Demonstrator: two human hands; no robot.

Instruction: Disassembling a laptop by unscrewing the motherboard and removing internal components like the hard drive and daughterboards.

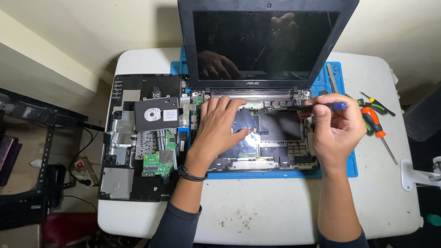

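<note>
two bare hands are seen over an opened laptop (pixel 266 133) that lies on a blue work mat (pixel 342 158) on a white table (pixel 257 211). the left hand (pixel 219 126) is laid flat, fingers spread and open, on the exposed inner base of the laptop, pressing on the dark board just below the hinge line; nothing is gripped by it. a dark braided band (pixel 192 174) is worn at its wrist. the right hand (pixel 337 124) is closed around a slim dark tool with a blue end (pixel 331 105), held level between thumb and fingers; the tool's shaft is pointed leftward toward the right hinge area, and whether its tip touches the laptop cannot be told. the hands are kept apart, one at each side of the base.

the laptop's dark screen (pixel 264 43) is stood upright behind the hands. to the left of the base, the removed black cover panel (pixel 133 138) is laid face down, partly off the mat. on it a hard drive (pixel 156 113) and a small green circuit board (pixel 156 160) are rested. to the right of the mat, an orange-handled screwdriver (pixel 375 126) and a green-and-black screwdriver (pixel 376 104) are laid near each other, well clear of the right hand.
</note>
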